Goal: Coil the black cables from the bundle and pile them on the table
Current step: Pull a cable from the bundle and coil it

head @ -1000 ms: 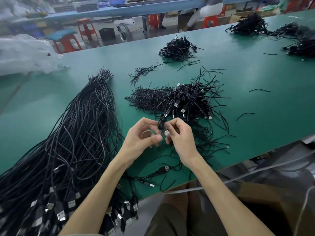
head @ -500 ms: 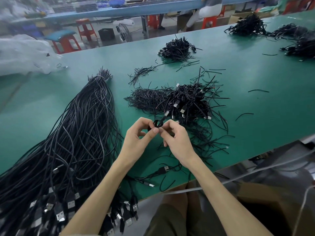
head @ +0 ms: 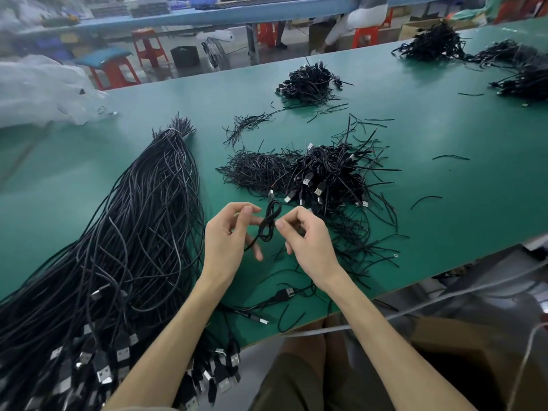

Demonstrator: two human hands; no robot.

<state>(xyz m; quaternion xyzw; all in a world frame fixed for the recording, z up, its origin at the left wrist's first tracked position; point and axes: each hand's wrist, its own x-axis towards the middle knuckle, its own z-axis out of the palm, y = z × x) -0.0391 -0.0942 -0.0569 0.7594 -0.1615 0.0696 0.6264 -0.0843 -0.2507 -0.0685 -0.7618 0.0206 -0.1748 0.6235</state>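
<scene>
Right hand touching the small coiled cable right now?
Touching. Head view: the right hand has its thumb tip against the coiled cable at its narrow middle, with no gap between them.

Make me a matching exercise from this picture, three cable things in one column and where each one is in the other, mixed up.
Things:
1 long cable bundle
2 pile of coiled cables
3 small coil

Places:
A pinched between left hand and right hand
B lying along the table on its left side
C on the table just beyond the hands

Pairs: 1-B; 2-C; 3-A
</scene>
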